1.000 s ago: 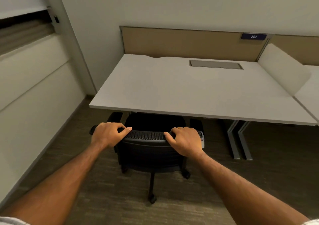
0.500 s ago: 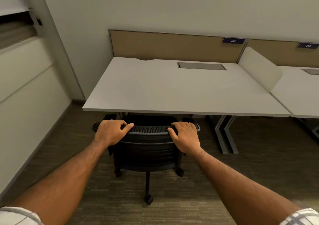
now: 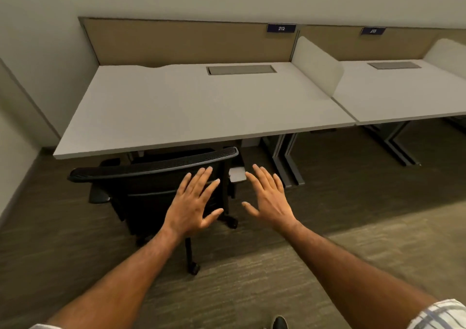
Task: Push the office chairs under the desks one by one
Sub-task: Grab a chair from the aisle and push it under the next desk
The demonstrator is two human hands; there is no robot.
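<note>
Carpeted office | black chair (image 3: 151, 177) tucked under desk (image 3: 201, 106) | left grip (image 3: 191, 202), right grip (image 3: 269, 200): both released, fingers spread

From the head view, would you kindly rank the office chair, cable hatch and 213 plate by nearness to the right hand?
1. office chair, just left of right hand.
2. cable hatch, in the desk ahead.
3. 213 plate, far back, rightward.

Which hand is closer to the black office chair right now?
Left. The left hand is spread open over the chair backrest; the right hand, also open, is just beyond its right edge.
</note>
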